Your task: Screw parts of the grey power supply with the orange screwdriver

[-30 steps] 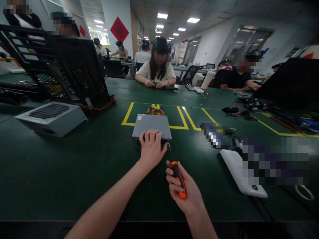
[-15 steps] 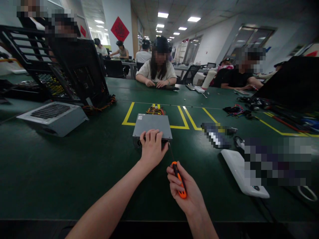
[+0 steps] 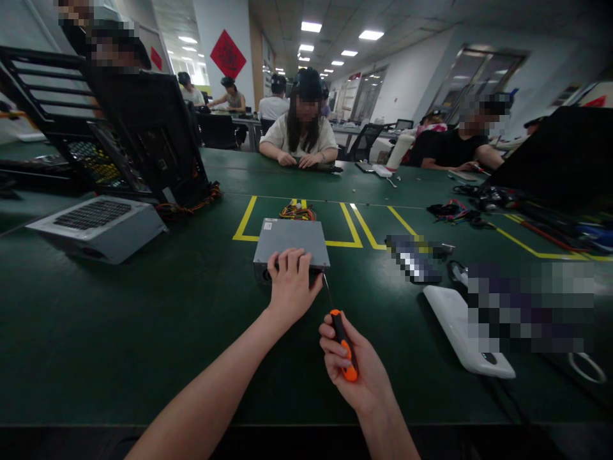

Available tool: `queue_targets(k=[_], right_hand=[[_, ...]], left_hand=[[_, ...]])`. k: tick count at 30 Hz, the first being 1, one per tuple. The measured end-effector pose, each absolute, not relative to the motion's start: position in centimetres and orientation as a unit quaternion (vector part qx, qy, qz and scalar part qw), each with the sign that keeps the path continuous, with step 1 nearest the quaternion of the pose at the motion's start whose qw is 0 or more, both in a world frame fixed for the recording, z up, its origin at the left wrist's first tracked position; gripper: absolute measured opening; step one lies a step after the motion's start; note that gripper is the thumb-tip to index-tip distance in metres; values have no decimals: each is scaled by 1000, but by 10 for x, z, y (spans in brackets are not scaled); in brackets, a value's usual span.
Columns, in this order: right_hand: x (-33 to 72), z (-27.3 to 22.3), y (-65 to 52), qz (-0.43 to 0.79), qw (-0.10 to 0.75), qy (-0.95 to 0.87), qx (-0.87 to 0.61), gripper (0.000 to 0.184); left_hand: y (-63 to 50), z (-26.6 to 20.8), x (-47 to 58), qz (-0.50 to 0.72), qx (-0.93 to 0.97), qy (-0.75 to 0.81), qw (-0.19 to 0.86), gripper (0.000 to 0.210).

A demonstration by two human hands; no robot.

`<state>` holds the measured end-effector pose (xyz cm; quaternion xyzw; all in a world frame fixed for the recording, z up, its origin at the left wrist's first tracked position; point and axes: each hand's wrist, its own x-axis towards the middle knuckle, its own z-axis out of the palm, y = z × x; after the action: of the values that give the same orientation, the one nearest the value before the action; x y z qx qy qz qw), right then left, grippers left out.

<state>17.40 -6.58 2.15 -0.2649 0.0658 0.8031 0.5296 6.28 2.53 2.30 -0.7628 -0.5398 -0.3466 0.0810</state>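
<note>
A grey metal computer power supply (image 3: 291,237) lies flat on the green table in front of me, its bundle of coloured cables (image 3: 297,211) behind it. My left hand (image 3: 293,286) grips its near edge, fingers on the top and thumb at the near right corner. In my right hand (image 3: 357,361) is an orange and black screwdriver (image 3: 341,338), the fingers wrapped round its handle. The thin shaft points up and away, and its tip meets the near face of the power supply close to the right corner. The screw there is too small to make out.
Left of me stand another power supply (image 3: 103,223) and an open black computer case (image 3: 163,140). A white power bank (image 3: 467,332) lies to the right, near blurred items. Yellow tape (image 3: 352,225) marks the table. Across it, a person (image 3: 299,134) works with both hands.
The screwdriver handle has turned slightly in my right hand, showing more of its black side. My left hand keeps its place on the power supply. The whole view has shifted a little.
</note>
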Motion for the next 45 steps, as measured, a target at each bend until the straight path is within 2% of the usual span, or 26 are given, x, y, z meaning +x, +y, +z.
queue_targets(k=[4,10,15,26,31,37,45], right_hand=[[175,22,-66,807,529,64,-254,25],[175,20,-67,804,536,79,-245,16],[174,19,-66,811,523,61,-254,23],[174,19,-67,805,535,56,-251,23],[176,17,-66,794,548,65,-254,16],[179,19,-64,815,522,68,-240,27],[175,19,-67,811,526,75,-246,22]], left_hand=[[26,23,63,-351,-761,-539,81,33],[25,23,63,-351,-763,-536,78,33],[25,23,62,-346,-765,-536,79,33],[25,23,62,-345,-763,-541,79,32],[25,22,62,-348,-763,-539,81,31],[26,21,63,-349,-762,-540,82,34],[26,21,63,-353,-761,-537,81,34]])
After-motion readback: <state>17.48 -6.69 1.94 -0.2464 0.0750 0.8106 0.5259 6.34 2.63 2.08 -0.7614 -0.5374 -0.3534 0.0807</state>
